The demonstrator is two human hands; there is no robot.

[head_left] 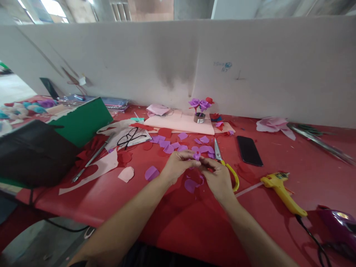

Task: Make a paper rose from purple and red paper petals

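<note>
Soft, even daylight fills the scene. Above the white partition (264, 66), at its left end, windows (52, 6) blow out to white. Shadows on the red table (180, 222) below the partition are faint. Wide-angle distortion bows the partition's top edge and stretches everything towards the corners. Below its middle, the left hand (178, 165), right hand (219, 178) and the purple petal (196, 155) pinched between them look slightly soft.

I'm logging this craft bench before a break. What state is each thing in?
Left hand: fingers pinching the petal.
Right hand: pinching the same petal.
Scissors: shut, lying flat.
Phone: face up, screen dark.
Glue gun: on its side, cord attached.
Glasses: arms unfolded, lying flat.
Flowers: upright in a cup.
</note>
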